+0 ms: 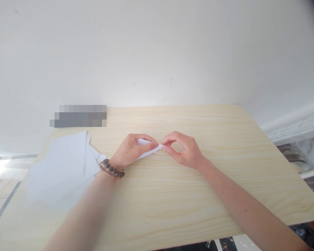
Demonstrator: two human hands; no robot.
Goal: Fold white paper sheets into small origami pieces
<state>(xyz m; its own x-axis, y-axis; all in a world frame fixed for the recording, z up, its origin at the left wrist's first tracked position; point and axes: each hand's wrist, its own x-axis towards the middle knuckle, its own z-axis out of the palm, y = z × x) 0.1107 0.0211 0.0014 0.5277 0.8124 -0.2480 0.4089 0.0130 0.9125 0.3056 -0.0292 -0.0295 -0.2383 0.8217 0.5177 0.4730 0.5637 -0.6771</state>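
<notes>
A small folded piece of white paper is held above the middle of the wooden table. My left hand is closed on it, with the thumb lying along its upper face. At the paper's pointed right end, my right hand pinches the tip between thumb and forefinger. The left palm and fingers hide part of the paper, so its full folded shape cannot be made out.
Several loose white sheets lie overlapping on the table's left side, beside my left wrist. Behind them at the back left is a blurred-out dark grey object. A white wall rises behind the table's far edge.
</notes>
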